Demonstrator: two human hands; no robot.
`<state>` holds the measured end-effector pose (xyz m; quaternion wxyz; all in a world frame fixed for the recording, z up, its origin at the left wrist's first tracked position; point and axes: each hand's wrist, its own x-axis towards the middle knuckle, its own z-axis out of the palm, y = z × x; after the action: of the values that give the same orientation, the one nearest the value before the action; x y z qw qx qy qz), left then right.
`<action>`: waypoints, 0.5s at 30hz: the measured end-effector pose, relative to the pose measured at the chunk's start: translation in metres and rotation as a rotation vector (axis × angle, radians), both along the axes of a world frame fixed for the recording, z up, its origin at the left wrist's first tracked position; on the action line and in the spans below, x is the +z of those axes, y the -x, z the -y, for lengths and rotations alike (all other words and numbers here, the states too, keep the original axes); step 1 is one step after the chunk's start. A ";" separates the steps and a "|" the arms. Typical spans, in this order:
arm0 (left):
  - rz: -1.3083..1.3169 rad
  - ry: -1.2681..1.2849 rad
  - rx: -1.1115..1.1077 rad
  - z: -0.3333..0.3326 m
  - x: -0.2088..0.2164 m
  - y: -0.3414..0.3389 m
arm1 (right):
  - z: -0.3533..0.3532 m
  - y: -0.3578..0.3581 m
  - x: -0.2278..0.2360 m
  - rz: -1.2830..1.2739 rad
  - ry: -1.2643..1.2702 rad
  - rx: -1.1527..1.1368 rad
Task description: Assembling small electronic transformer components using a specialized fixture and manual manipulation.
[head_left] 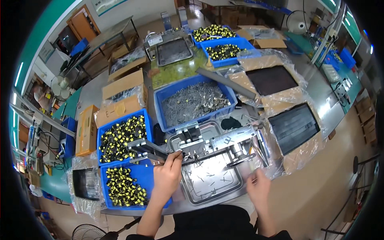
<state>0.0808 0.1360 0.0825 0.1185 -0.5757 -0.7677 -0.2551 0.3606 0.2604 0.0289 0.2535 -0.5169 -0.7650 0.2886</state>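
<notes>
Lower centre: left hand (167, 175) at black-marked silver metal jig (235, 137); right hand (259, 187) near edge of grey metal table (181, 206); grips unclear.

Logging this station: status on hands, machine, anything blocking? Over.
Left hand at machine. Right hand near its wheel, grip unclear. Tray alongside, scattered with pins. Blue bins just left.

Both forearms are bare beyond dark sleeves; the left forearm (151, 218) slants forward and inward, the left hand (166, 176) reaching farther, fingers bent; the right hand (259, 187) curls loosely, its fingertips (253, 176) slightly blurred
</notes>
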 end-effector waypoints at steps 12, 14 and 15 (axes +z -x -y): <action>-0.028 -0.075 -0.048 -0.002 -0.016 0.011 | -0.009 0.006 -0.001 -0.073 -0.274 0.040; -0.053 -0.043 -0.065 0.001 -0.023 0.015 | -0.008 0.004 -0.012 0.145 -0.275 0.062; -0.071 -0.085 -0.055 0.002 -0.025 0.015 | -0.004 0.005 -0.020 0.200 -0.231 0.134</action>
<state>0.0661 0.1343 0.0576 0.1629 -0.5998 -0.7354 -0.2698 0.3552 0.2643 0.0092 0.2139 -0.4583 -0.8473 0.1623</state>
